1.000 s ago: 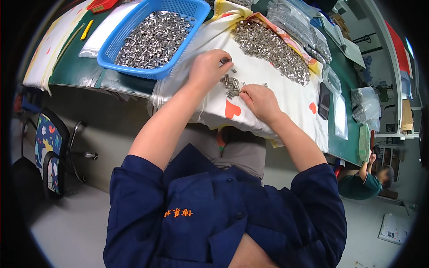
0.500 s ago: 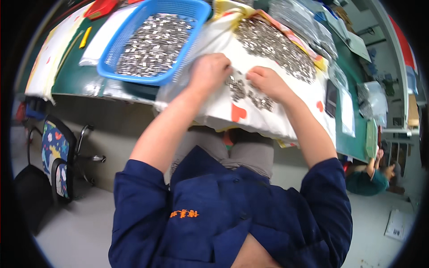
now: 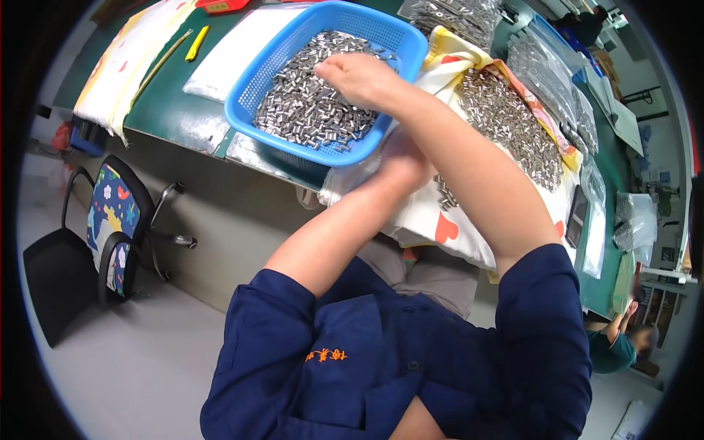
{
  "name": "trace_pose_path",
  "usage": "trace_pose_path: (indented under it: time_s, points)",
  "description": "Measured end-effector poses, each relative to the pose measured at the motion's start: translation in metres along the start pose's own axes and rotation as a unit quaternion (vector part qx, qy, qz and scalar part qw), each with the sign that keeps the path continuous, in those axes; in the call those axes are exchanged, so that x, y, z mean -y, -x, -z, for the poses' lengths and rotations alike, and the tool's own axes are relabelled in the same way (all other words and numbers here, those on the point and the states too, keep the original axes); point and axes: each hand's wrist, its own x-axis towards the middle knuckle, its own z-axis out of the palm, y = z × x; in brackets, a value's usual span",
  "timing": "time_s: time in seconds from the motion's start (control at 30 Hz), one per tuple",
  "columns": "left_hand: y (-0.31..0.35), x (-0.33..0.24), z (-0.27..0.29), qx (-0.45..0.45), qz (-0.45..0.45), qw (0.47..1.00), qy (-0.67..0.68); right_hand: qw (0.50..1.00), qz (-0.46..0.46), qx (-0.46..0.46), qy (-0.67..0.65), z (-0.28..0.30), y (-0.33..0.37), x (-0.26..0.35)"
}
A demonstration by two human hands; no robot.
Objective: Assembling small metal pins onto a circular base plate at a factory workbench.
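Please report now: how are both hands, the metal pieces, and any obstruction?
Right hand over blue basket, grip unclear. Left hand partly hidden by right forearm, grip unclear. Metal pieces in basket and on cloth.

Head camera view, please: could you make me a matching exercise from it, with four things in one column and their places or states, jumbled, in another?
Column one
1. Right hand
2. Blue basket
3. Yellow tool
4. Patterned chair

Column two
A. Stands on the grey floor
B. Lies on the green table
C. Contains a heap of small metal pieces
D. Is above that heap, its forearm crossing over the other arm

Right pairs: 1-D, 2-C, 3-B, 4-A
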Motion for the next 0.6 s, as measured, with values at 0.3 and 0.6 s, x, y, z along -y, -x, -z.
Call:
trace_pose_path:
  time_s: [0.3,0.6]
  points:
    - [-0.004,0.001,0.012,0.034,-0.061,0.997,0.039,0.955,0.083,-0.162,-0.233,0.035,0.043,-0.020]
    - [0.010,-0.020,0.029,0.143,-0.146,0.979,-0.014,0.996,0.001,0.008,0.085,0.029,0.093,-0.042]
